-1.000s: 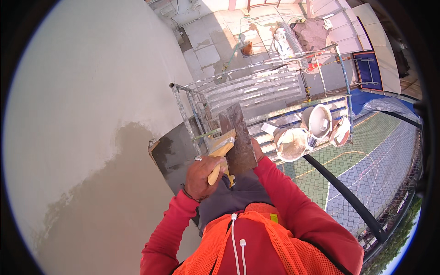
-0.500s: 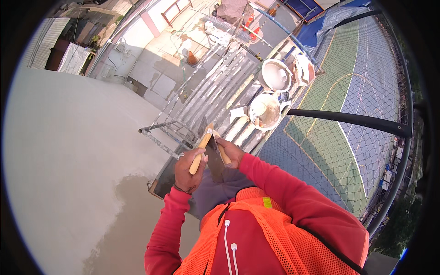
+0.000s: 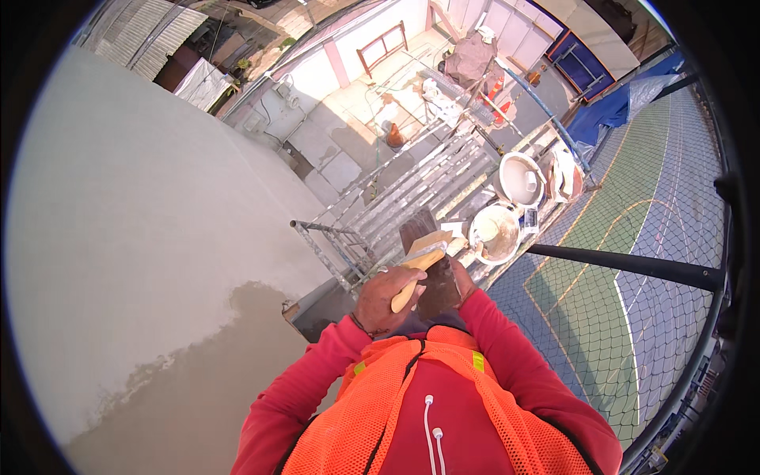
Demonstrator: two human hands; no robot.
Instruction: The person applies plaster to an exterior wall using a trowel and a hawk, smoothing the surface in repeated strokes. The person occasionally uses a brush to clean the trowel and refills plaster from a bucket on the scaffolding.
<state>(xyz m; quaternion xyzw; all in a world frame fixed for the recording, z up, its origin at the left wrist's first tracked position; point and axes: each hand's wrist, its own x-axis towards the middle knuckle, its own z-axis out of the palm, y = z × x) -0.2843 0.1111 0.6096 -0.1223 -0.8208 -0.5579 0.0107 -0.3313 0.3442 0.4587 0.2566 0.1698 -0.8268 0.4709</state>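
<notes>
My left hand is closed around the pale wooden handle of a scraper, in front of my waist. The scraper's blade end lies across a flat dark plastering trowel, and I cannot tell whether they touch. My right hand is wrapped round the trowel from its right side, fingers mostly hidden behind the tools. The trowel's dark blade shows both above and below the scraper. To my left, the grey plastered wall has a darker, wet-looking patch low down.
Ahead, a scaffold platform of slats has metal side rails. Two mortar-smeared buckets stand on its right side. A black pole and netting border the right, above a sports court. A dark board lies beside the wall.
My head view has shifted, so the scaffold appears farther right. Both hands have come closer together, and the scraper has tipped from nearly upright to slanting across the trowel. Both grips continue.
</notes>
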